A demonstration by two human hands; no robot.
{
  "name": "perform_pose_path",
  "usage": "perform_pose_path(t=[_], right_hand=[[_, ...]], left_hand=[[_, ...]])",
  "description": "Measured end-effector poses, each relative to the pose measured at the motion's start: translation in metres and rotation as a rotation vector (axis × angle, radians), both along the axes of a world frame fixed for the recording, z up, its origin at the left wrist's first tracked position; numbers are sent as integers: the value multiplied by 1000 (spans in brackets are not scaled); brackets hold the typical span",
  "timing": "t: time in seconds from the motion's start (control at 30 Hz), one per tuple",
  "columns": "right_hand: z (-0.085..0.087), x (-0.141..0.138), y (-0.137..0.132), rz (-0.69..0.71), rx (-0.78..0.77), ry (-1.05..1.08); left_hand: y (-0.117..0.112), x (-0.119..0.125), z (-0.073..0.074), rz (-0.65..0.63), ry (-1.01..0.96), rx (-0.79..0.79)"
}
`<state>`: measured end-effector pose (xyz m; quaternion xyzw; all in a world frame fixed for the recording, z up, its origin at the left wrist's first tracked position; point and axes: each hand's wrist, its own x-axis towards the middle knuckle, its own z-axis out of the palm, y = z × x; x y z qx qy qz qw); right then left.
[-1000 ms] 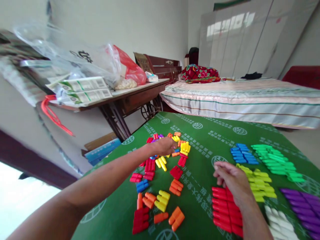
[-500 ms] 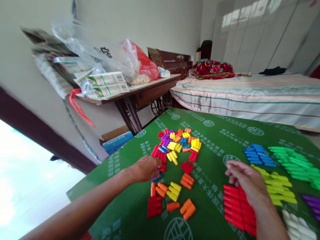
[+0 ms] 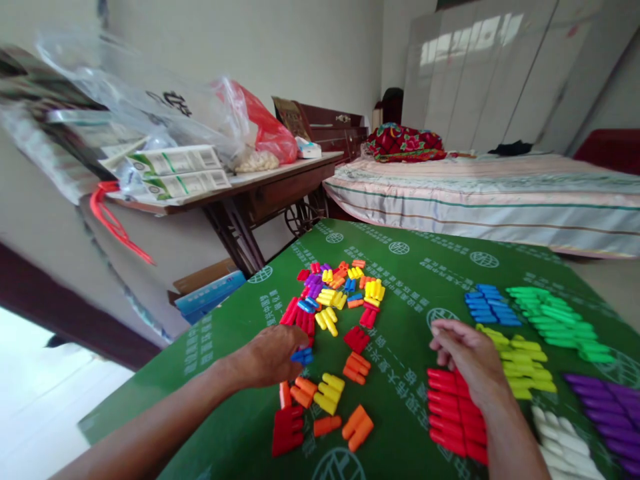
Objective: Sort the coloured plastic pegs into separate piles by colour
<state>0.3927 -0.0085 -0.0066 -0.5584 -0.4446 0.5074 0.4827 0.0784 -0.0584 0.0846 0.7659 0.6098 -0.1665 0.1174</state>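
My left hand (image 3: 273, 355) is low over the left part of the green table, its fingers closed on a small blue plastic building piece (image 3: 303, 355). Just beyond lie red pieces (image 3: 304, 322) in a mixed heap with yellow pieces (image 3: 327, 320) and purple pieces (image 3: 314, 285). Nearer me are loose orange pieces (image 3: 357, 427), a yellow piece (image 3: 329, 393) and a red piece (image 3: 288, 430). My right hand (image 3: 467, 353) hovers above the red rows (image 3: 455, 413), loosely curled with the fingers somewhat apart; nothing shows in it.
Sorted by colour at the right are blue (image 3: 493, 305), green (image 3: 557, 321), yellow-green (image 3: 527, 365), purple (image 3: 607, 417) and white (image 3: 563, 440) pieces. Behind the green table (image 3: 400, 293) stand a bed (image 3: 475, 193) and a wooden desk (image 3: 280, 187) with bags and boxes.
The view has swung right, so everything appears further left. More of the blue piece now shows at my left fingertips. My right hand stays over the red rows.
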Motion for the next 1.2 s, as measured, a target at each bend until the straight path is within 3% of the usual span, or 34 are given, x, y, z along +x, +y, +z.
perform_pose_path(t=[0.1,0.23,0.47,0.63,0.87,1.2], right_hand=[[3,-5,0,-4,40,24],[6,-9,3,0,63,24],[6,-9,8,87,79,15],[5,-11,9,80,77,3],[4,-15,11,79,52,26],[0,-17,15,150,23,-5]], left_hand=[[27,21,8,-50,-65,47],[81,70,7,-206,-145,164],[178,185,-11,-246,-208,237],[226,249,-33,-228,-244,216],[252,290,-56,-197,-248,131],[257,298,-68,-260,-345,68]])
